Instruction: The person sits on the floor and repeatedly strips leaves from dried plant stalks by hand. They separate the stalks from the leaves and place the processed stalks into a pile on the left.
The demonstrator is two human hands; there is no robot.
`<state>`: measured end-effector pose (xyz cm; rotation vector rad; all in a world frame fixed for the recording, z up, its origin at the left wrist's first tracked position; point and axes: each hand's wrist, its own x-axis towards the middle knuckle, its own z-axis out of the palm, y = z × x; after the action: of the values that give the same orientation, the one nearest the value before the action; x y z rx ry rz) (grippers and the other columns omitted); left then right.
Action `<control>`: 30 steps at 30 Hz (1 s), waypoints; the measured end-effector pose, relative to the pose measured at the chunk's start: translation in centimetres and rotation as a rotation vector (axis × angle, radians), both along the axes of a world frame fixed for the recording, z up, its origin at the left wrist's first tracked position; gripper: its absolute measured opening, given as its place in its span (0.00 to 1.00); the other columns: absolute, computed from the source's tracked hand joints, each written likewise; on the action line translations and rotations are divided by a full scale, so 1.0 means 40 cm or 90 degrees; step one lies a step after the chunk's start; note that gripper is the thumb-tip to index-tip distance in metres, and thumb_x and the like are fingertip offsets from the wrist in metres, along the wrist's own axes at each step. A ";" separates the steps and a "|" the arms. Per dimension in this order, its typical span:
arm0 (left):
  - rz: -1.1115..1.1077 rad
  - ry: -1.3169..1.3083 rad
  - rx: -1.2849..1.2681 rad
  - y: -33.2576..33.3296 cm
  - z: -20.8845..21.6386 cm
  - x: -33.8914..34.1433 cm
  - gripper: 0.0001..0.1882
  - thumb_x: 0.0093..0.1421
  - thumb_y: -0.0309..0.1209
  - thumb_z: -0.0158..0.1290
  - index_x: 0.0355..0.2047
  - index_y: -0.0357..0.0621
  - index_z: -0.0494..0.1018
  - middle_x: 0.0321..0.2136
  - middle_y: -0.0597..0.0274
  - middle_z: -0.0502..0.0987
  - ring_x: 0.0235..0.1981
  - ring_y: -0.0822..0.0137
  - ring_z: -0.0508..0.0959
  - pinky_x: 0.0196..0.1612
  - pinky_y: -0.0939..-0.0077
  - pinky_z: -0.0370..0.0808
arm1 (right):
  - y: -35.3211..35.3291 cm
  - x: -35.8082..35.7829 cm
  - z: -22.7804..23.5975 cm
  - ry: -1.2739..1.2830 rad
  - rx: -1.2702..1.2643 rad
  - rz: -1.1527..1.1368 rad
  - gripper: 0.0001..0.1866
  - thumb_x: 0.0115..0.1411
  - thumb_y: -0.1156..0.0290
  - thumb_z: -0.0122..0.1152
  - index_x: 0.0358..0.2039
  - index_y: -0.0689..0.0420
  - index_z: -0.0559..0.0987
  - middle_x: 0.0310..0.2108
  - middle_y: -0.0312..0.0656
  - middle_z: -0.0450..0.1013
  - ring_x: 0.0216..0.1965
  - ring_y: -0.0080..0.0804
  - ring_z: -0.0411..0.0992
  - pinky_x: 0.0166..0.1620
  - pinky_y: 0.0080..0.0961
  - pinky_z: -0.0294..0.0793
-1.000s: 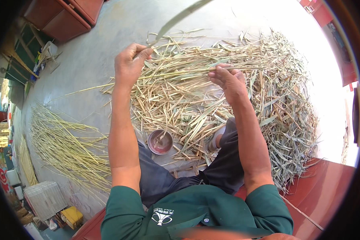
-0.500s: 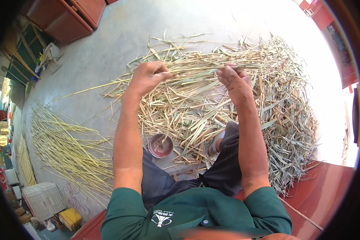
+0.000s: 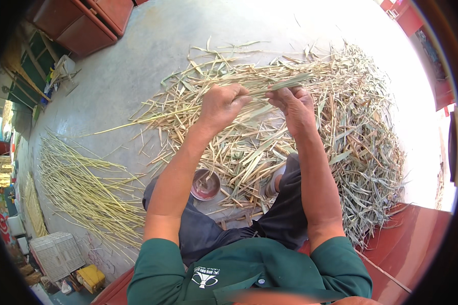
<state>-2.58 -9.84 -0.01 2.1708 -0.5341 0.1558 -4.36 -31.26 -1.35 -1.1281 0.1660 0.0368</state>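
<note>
Fingers [image 3: 239, 91] of left hand [image 3: 220, 107] and right hand [image 3: 296, 108] pinch one stalk [image 3: 147, 121], seemingly part-stripped, leaf [image 3: 294, 81] remaining; bare stalks [image 3: 84, 180] lie leftward.

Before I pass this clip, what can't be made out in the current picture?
Head view:
- Left hand: its back hides most fingers, so its grip on the yellowish stalk is unclear.
- Green leaf: the right hand covers its lower end; whether it joins the stalk is unclear.
- Bowl: residue too small to identify.
- Floor at far right: washed out by glare.
- Red-brown cabinet: cut off by the top edge.
</note>
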 end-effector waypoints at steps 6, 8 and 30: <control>0.031 -0.111 -0.062 -0.015 -0.034 0.006 0.08 0.54 0.29 0.67 0.32 0.38 0.82 0.26 0.58 0.83 0.24 0.73 0.80 0.30 0.78 0.74 | 0.021 -0.010 0.011 -0.003 -0.018 -0.045 0.11 0.67 0.71 0.60 0.45 0.66 0.75 0.38 0.47 0.80 0.38 0.32 0.81 0.40 0.23 0.83; 0.074 -0.054 -0.174 -0.003 -0.027 0.010 0.09 0.56 0.30 0.67 0.33 0.39 0.82 0.26 0.60 0.84 0.25 0.75 0.80 0.31 0.81 0.74 | 0.029 -0.009 0.011 -0.002 -0.039 -0.048 0.11 0.67 0.72 0.60 0.44 0.65 0.75 0.38 0.47 0.80 0.37 0.31 0.81 0.39 0.23 0.83; -0.053 -0.147 0.188 0.063 -0.035 0.035 0.06 0.56 0.34 0.62 0.27 0.47 0.81 0.21 0.57 0.79 0.26 0.55 0.79 0.33 0.63 0.70 | 0.022 0.004 -0.014 -0.014 -0.073 -0.082 0.12 0.66 0.69 0.63 0.44 0.63 0.77 0.36 0.46 0.80 0.34 0.29 0.81 0.36 0.21 0.82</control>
<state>-1.19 -7.31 -1.41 2.4269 -0.8224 0.3011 -4.18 -30.38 -1.91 -1.2302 0.2241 -0.1008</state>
